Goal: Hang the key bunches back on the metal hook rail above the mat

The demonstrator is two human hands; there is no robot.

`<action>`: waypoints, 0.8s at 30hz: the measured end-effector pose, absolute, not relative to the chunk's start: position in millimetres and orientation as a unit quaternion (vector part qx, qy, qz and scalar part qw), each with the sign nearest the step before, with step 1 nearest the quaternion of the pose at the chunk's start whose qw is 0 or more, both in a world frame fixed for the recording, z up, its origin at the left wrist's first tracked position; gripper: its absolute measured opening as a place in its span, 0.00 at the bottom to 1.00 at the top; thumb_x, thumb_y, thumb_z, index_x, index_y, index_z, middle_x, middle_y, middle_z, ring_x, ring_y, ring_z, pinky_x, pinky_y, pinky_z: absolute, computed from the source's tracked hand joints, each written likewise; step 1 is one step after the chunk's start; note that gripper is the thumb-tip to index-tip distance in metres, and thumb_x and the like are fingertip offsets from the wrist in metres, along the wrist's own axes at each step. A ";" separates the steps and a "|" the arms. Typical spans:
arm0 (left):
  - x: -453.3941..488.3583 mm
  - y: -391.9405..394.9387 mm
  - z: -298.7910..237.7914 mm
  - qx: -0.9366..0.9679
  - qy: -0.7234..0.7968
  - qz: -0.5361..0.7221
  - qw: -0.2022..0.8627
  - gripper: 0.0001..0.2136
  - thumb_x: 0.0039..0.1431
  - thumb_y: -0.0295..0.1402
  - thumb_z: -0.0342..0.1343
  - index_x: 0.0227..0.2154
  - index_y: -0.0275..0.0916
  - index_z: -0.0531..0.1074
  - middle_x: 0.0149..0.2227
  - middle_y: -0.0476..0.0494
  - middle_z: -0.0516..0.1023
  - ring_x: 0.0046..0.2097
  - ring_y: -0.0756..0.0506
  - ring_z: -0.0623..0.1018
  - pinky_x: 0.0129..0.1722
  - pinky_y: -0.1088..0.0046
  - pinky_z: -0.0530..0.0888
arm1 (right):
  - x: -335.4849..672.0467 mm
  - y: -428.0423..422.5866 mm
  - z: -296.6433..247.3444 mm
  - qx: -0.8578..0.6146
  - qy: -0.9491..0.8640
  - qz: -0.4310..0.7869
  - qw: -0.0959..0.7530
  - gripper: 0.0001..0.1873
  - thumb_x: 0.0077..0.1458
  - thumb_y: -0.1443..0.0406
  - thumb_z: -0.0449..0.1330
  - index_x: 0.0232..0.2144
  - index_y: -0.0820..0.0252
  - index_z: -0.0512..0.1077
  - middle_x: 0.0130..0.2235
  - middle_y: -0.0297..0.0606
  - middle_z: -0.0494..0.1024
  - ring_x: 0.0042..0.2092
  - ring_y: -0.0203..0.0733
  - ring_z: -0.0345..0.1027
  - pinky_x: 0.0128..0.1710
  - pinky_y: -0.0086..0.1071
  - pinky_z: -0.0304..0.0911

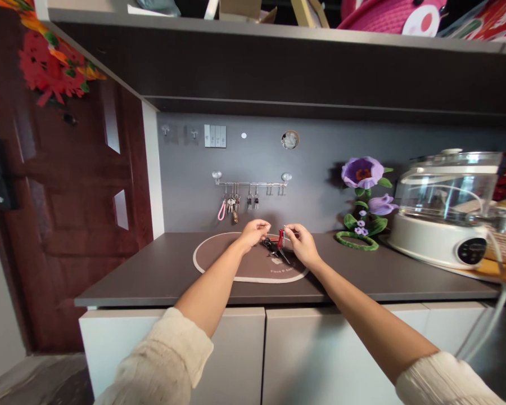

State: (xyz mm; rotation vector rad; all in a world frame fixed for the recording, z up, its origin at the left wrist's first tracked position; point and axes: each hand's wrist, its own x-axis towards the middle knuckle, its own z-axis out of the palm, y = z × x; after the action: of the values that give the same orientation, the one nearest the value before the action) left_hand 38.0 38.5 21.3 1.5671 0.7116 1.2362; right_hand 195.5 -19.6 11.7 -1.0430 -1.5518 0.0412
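Observation:
My right hand (302, 243) pinches a small bunch of keys with a red fob (280, 239), which hangs from the fingertips over the oval brown mat (219, 256). Just to its left, my left hand (255, 233) has thumb and fingers closed together; whatever they hold, if anything, is too small to make out. Below and between both hands are more dark keys (271, 246), whose link to the red fob I cannot tell. On the wall behind, a hook rail (253, 184) carries several hanging key sets (233, 203), one with a pink loop (222, 210).
A purple flower ornament (362, 173) with a green ring base stands right of the mat, beside a white appliance with a clear top (438, 236). Overhead, a deep shelf (278, 67) juts out. A brown door (80, 225) is at left, and pale cabinets (307, 354) are below the counter.

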 end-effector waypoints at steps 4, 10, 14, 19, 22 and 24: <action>41.0 37.5 22.1 0.627 0.323 0.527 0.475 0.03 0.50 0.29 0.55 0.27 0.33 0.69 0.23 0.49 0.70 0.23 0.56 0.69 0.24 0.80 0.65 | 199.5 -11.9 16.3 -0.452 -0.644 0.057 0.614 0.19 0.48 0.52 0.54 0.30 0.61 0.71 0.34 0.41 0.75 0.36 0.41 0.67 0.39 0.35 0.61; 41.3 50.0 20.0 0.557 0.383 0.602 0.425 0.05 0.53 0.28 0.49 0.24 0.33 0.67 0.20 0.51 0.67 0.20 0.57 0.65 0.21 0.82 0.62 | 197.6 4.1 43.7 -0.401 -0.624 0.151 0.653 0.18 0.46 0.52 0.57 0.29 0.62 0.69 0.31 0.38 0.74 0.33 0.37 0.67 0.38 0.34 0.63; 41.2 59.0 17.0 0.538 0.404 0.624 0.398 0.06 0.53 0.29 0.48 0.24 0.34 0.66 0.20 0.51 0.68 0.19 0.56 0.65 0.20 0.81 0.61 | 188.2 11.3 68.3 -0.395 -0.587 0.215 0.673 0.15 0.44 0.55 0.59 0.27 0.62 0.68 0.30 0.37 0.73 0.33 0.35 0.67 0.35 0.31 0.65; 42.0 63.6 16.1 0.536 0.430 0.624 0.372 0.07 0.53 0.30 0.48 0.24 0.34 0.68 0.21 0.49 0.70 0.19 0.55 0.67 0.21 0.80 0.62 | 176.2 20.4 91.1 -0.402 -0.545 0.286 0.677 0.05 0.48 0.65 0.57 0.26 0.63 0.67 0.28 0.37 0.73 0.29 0.32 0.66 0.28 0.25 0.64; 42.5 65.0 15.8 0.536 0.442 0.622 0.360 0.07 0.53 0.31 0.48 0.24 0.35 0.68 0.22 0.48 0.72 0.20 0.54 0.68 0.23 0.79 0.63 | 171.0 30.6 99.9 -0.419 -0.512 0.317 0.680 0.03 0.49 0.70 0.54 0.25 0.63 0.67 0.27 0.37 0.73 0.26 0.31 0.66 0.24 0.23 0.62; 42.8 66.0 15.4 0.536 0.447 0.624 0.351 0.08 0.53 0.31 0.48 0.24 0.35 0.69 0.22 0.47 0.72 0.21 0.54 0.68 0.24 0.78 0.65 | 168.0 39.7 104.5 -0.435 -0.486 0.331 0.682 0.04 0.49 0.72 0.53 0.25 0.63 0.67 0.25 0.37 0.73 0.25 0.30 0.65 0.23 0.23 0.62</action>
State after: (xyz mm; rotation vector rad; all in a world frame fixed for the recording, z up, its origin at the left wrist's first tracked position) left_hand 42.8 66.0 15.4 1.3879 1.1584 1.6168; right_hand 168.0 39.7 104.5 -0.9760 -1.0908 0.7427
